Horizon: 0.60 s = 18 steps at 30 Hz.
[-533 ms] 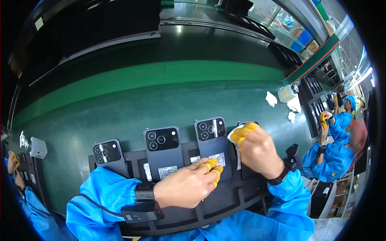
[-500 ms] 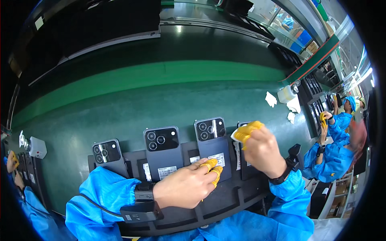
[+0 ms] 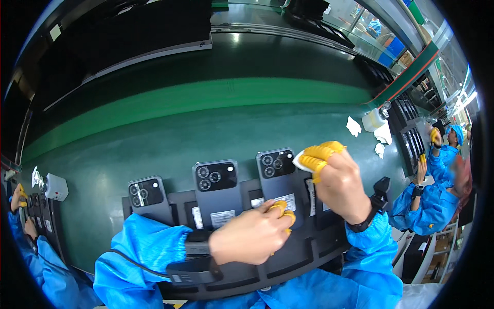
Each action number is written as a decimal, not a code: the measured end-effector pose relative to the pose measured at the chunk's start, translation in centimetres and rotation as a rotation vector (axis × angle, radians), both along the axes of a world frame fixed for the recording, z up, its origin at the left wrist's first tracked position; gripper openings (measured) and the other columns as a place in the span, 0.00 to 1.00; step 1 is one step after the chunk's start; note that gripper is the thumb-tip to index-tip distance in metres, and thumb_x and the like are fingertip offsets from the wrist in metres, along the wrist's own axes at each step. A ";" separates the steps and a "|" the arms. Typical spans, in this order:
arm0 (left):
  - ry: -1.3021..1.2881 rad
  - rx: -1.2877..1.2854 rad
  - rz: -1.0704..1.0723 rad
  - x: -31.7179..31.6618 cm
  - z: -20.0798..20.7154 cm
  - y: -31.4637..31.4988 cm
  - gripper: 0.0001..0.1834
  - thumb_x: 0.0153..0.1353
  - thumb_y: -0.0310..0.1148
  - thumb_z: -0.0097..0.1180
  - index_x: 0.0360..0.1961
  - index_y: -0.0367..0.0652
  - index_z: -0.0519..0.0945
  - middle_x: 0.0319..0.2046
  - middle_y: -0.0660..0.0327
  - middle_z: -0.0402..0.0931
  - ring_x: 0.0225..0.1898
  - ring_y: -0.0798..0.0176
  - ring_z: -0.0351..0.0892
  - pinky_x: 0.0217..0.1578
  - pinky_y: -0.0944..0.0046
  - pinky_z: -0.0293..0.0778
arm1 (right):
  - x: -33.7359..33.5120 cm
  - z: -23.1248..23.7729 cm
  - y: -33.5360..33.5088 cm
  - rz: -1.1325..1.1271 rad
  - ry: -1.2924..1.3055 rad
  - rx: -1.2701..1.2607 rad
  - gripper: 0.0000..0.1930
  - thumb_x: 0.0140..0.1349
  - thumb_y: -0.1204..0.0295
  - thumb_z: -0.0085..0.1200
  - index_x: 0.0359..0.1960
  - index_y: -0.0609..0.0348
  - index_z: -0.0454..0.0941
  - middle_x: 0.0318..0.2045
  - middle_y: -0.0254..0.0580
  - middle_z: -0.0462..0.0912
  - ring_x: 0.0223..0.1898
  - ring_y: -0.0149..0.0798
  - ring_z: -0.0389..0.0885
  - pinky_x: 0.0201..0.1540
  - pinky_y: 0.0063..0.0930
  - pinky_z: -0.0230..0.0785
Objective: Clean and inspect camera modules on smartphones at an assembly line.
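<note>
Several dark blue-grey smartphones lie face down in a black tray (image 3: pixel 247 280), camera ends away from me. My left hand (image 3: pixel 252 237), yellow covers on its fingers, is closed over the lower part of one smartphone (image 3: pixel 284 186), pressing near its white label. A folded white wipe (image 3: pixel 301 162) is pinched in my right hand (image 3: pixel 337 180), also with yellow finger covers, beside that phone's upper right corner. Left of it are another smartphone (image 3: pixel 218 194) and one at the tray's left end (image 3: pixel 149 195), partly behind my sleeve. My right hand mostly hides a further phone.
A green work surface (image 3: pixel 170 129) stretches beyond the tray. White dispenser bottles stand at left (image 3: pixel 55 187) and right (image 3: pixel 374 119), with crumpled white wipes (image 3: pixel 354 126) near the right one. Co-workers in blue handle things at both sides; black trays (image 3: pixel 411 147) stand at right.
The whole view has shifted, so the phones and tray appear further right. My right hand has brought the wipe up and closer to the phone's camera corner. My left hand stays on the same phone.
</note>
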<state>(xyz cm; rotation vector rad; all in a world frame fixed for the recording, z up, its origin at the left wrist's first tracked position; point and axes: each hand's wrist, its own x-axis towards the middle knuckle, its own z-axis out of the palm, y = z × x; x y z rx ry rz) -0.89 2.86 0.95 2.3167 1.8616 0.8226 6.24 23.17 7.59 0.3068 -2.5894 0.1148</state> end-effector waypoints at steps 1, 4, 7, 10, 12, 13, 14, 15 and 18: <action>0.013 0.003 0.012 0.3 0.2 0.6 0.09 0.47 0.31 0.60 0.28 0.37 0.85 0.35 0.57 0.75 0.43 0.53 0.78 0.56 0.53 0.74 | 0.0 0.4 0.1 -0.009 -0.007 -0.008 0.11 0.39 0.84 0.60 0.28 0.66 0.82 0.35 0.49 0.82 0.35 0.52 0.81 0.40 0.41 0.77; 0.053 -0.038 0.064 2.1 0.7 3.2 0.12 0.46 0.34 0.59 0.29 0.36 0.84 0.39 0.54 0.76 0.44 0.53 0.78 0.56 0.53 0.74 | 0.0 0.8 -0.1 -0.064 -0.056 -0.011 0.09 0.38 0.83 0.60 0.26 0.66 0.80 0.34 0.51 0.82 0.35 0.54 0.81 0.40 0.43 0.76; 0.169 -0.045 0.105 2.8 1.4 5.0 0.14 0.49 0.34 0.57 0.33 0.35 0.84 0.38 0.53 0.80 0.46 0.51 0.78 0.58 0.54 0.72 | -1.7 1.6 -2.0 0.113 -0.028 -0.021 0.13 0.41 0.79 0.59 0.33 0.67 0.83 0.37 0.52 0.83 0.36 0.52 0.81 0.43 0.42 0.77; 0.147 0.099 0.033 1.6 1.3 2.5 0.16 0.51 0.35 0.56 0.36 0.35 0.84 0.39 0.52 0.81 0.48 0.49 0.78 0.60 0.53 0.70 | -2.3 0.7 -3.2 0.236 -0.067 -0.034 0.18 0.44 0.79 0.58 0.41 0.65 0.85 0.41 0.49 0.83 0.43 0.51 0.82 0.47 0.41 0.77; 0.215 0.063 0.046 0.3 1.7 -0.4 0.22 0.53 0.36 0.55 0.46 0.32 0.81 0.48 0.50 0.80 0.56 0.47 0.77 0.64 0.51 0.66 | -1.9 0.1 -2.9 0.210 -0.094 -0.007 0.19 0.44 0.78 0.58 0.42 0.65 0.84 0.42 0.47 0.82 0.44 0.50 0.82 0.48 0.39 0.77; 0.215 0.044 0.031 -0.6 1.5 -2.0 0.24 0.52 0.37 0.55 0.49 0.33 0.81 0.51 0.51 0.78 0.56 0.46 0.77 0.66 0.50 0.65 | -2.2 -0.3 -3.1 0.244 -0.097 -0.021 0.19 0.45 0.78 0.58 0.42 0.65 0.84 0.42 0.46 0.82 0.44 0.50 0.82 0.48 0.38 0.77; 0.215 0.024 0.014 -1.3 1.2 -3.1 0.26 0.52 0.37 0.56 0.51 0.33 0.80 0.54 0.51 0.77 0.57 0.46 0.77 0.67 0.49 0.64 | -2.6 -0.8 -3.3 0.276 -0.100 -0.036 0.19 0.45 0.77 0.58 0.43 0.65 0.84 0.42 0.46 0.82 0.45 0.50 0.82 0.48 0.37 0.77; 0.217 0.028 0.000 -1.5 1.1 -3.9 0.26 0.52 0.37 0.56 0.51 0.33 0.80 0.54 0.51 0.77 0.57 0.46 0.77 0.67 0.49 0.64 | -3.2 -0.9 -3.7 0.311 -0.106 -0.049 0.19 0.46 0.76 0.58 0.43 0.64 0.83 0.42 0.46 0.82 0.45 0.49 0.82 0.49 0.37 0.77; 0.020 -0.009 0.013 -1.7 0.4 -5.2 0.29 0.48 0.39 0.59 0.51 0.34 0.81 0.56 0.52 0.76 0.56 0.46 0.77 0.70 0.48 0.60 | -5.9 -3.1 -5.3 0.385 0.000 -0.062 0.16 0.46 0.74 0.57 0.39 0.64 0.83 0.39 0.44 0.81 0.44 0.48 0.80 0.49 0.36 0.76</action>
